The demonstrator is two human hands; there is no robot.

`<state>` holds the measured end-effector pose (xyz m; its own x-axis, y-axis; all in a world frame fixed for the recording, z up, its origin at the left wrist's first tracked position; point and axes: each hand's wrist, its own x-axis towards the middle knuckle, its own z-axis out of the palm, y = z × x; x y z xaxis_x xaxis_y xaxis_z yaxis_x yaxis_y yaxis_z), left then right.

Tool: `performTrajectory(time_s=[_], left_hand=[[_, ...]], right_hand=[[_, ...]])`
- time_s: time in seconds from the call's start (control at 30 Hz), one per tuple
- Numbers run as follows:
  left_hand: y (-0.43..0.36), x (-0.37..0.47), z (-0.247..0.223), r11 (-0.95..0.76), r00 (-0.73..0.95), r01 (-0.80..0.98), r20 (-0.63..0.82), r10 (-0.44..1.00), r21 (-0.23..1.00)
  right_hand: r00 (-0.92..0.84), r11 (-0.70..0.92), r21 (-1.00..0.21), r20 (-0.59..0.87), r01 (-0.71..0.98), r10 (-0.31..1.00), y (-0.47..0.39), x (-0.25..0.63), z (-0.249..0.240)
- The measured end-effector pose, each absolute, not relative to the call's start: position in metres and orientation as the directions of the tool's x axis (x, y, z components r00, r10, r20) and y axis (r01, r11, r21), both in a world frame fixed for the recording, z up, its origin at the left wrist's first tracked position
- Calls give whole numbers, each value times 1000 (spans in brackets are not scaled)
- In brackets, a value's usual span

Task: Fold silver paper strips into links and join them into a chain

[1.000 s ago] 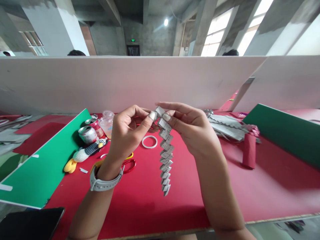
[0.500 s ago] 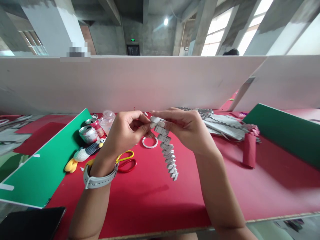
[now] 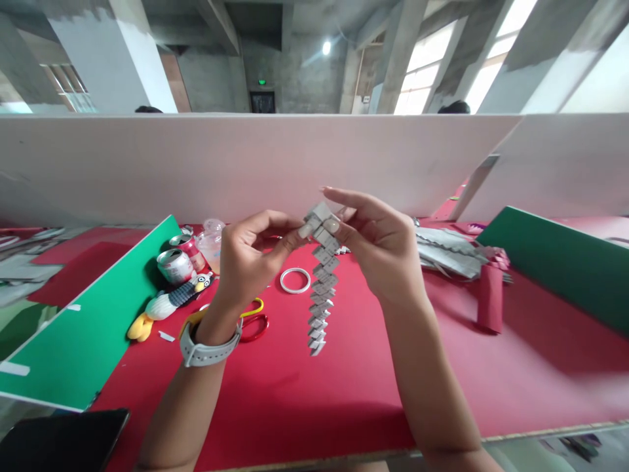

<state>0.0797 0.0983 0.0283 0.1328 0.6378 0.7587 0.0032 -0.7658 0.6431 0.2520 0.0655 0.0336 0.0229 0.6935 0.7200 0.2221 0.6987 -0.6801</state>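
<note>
A folded paper chain (image 3: 323, 282), grey-white with printed marks and zigzag edges, hangs down above the red table. Its upper end is pinched on the left side by the thumb and fingers of my left hand (image 3: 260, 252). On the right side of that end, the thumb of my right hand (image 3: 383, 242) presses on the chain; its index finger is raised and stretched over the top. A white ring (image 3: 295, 280) lies on the table behind and left of the chain. Scissors (image 3: 254, 326) with yellow and red handles lie partly hidden by my left wrist.
Two cans (image 3: 175, 265), a clear plastic cup (image 3: 210, 244) and a plush bird (image 3: 170, 303) stand or lie by the green board (image 3: 93, 314) at left. Paper strips (image 3: 449, 252) and a red wrapped cylinder (image 3: 490, 298) are at right. A white partition (image 3: 275, 164) crosses the back.
The chain's top end has risen and its lower end has swung left, so it hangs straighter. My right hand has moved up and right, its index finger lifting away from the chain.
</note>
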Motion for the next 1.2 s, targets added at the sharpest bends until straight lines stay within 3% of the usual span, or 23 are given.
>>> performTrajectory(time_s=[0.13,0.23,0.33,0.53,0.63,0.73,0.93,1.07,1.2], left_hand=[[94,82,27,-788,109,34,782,614,614],[95,85,25,-849,87,55,844,529,526],[97,89,22,-912,26,63,913,408,406],[95,97,16,-936,-95,142,945,312,323],[95,101,14,-943,-183,67,933,311,327],[95,102,14,-920,-161,-44,906,392,390],[91,97,17,-910,-113,-20,903,414,415],[97,95,16,-934,-136,-31,924,357,357],[107,93,16,-972,-70,-40,970,234,232]], right_hand=[[27,698,-660,732,278,681,62,250,35],[-12,687,-673,712,273,702,60,251,35],[-44,685,-694,695,224,718,60,251,35],[24,608,-787,613,102,790,58,237,37],[80,549,-834,552,57,830,58,231,34],[129,553,-832,553,42,823,60,230,32],[115,592,-783,617,189,779,60,235,35],[33,587,-793,599,164,800,56,238,38],[-46,533,-846,532,15,845,58,241,37]])
